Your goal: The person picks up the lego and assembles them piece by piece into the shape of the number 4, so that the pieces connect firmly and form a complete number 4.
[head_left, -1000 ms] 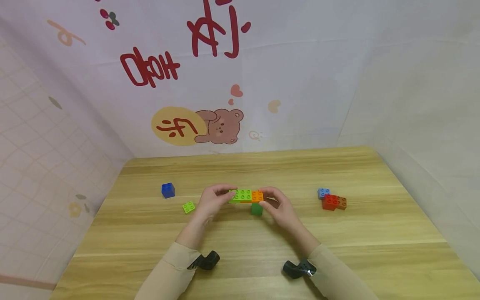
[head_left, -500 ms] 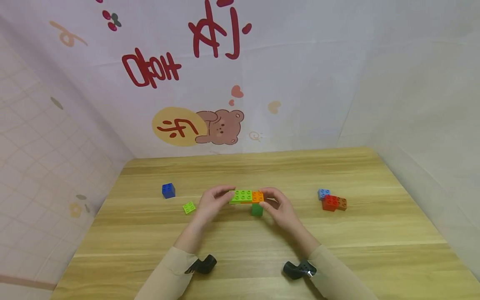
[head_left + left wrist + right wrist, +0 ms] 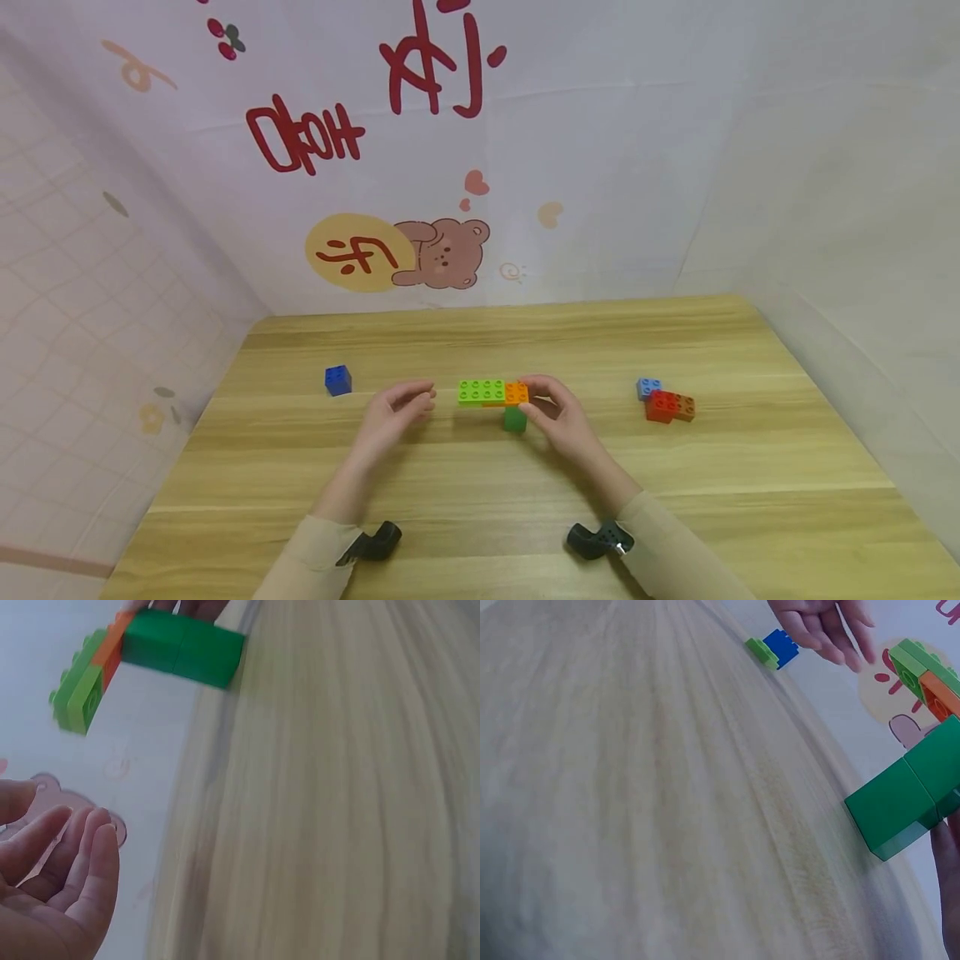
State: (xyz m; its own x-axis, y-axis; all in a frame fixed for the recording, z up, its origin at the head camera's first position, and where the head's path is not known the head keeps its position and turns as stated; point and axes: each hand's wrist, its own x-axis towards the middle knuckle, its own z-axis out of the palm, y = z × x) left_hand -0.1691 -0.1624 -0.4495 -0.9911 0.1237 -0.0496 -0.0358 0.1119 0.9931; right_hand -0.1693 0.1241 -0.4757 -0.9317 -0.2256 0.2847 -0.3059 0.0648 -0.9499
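A stack of toy building bricks stands mid-table: two dark green bricks (image 3: 184,646) below, an orange brick (image 3: 516,393) on them, and a long lime brick (image 3: 482,392) on top, jutting left. My right hand (image 3: 561,418) grips the stack's right end, thumb and index finger at the orange brick; its other fingers are partly hidden. Left of the stack, apart from it, my left hand (image 3: 392,412) holds nothing, its fingers loosely bent. The left wrist view also shows this left hand (image 3: 64,877) below the jutting lime brick.
At the left lies a dark blue brick (image 3: 338,380). Near it, a small lime brick (image 3: 762,652) shows in the right wrist view but is hidden behind my left hand in the head view. Light blue (image 3: 648,388), red (image 3: 661,407) and brown (image 3: 684,407) bricks cluster at the right.
My left hand has let go of the lime brick and moved left, now covering the small lime brick in the head view. The right hand and the stack stay put.
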